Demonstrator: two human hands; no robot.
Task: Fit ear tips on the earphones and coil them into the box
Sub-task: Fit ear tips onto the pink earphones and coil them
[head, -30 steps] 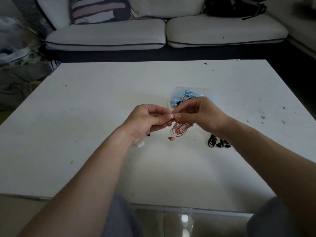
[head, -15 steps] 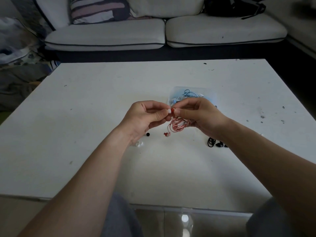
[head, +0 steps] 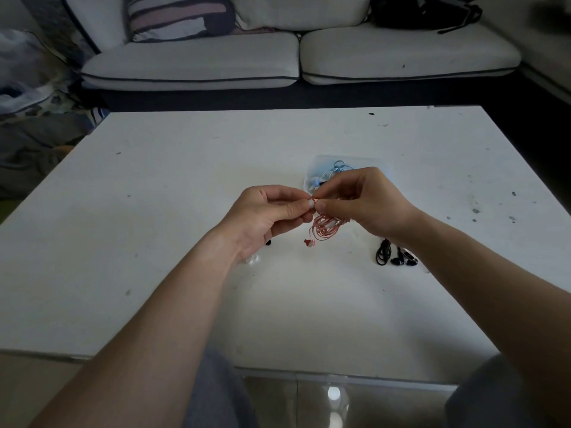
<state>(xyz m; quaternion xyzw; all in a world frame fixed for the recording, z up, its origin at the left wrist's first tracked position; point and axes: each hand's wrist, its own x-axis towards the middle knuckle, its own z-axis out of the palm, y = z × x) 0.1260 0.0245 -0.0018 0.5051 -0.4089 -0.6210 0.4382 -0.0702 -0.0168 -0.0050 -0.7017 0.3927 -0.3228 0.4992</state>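
Left hand [head: 265,211] pinching white ear tip [head: 310,205], right hand [head: 361,202] pinching red earphones [head: 324,228], thin cable bundled in loose loops, dangling, second earbud hanging lowest

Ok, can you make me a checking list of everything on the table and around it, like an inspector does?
Surface: white table, scuffed, with dark specks.
Job's things: red earphones; white ear tip; clear box holding blue earphones; black earphones lying to the right.
Clutter: clear ear tips and a black ear tip loose by the left wrist.
Hands: left hand pinches the white ear tip; right hand pinches the red earphones' end against it.
Cables: red loops hang below the hands; the black cable is bundled.
Surroundings: white sofa, striped cushion, black bag.
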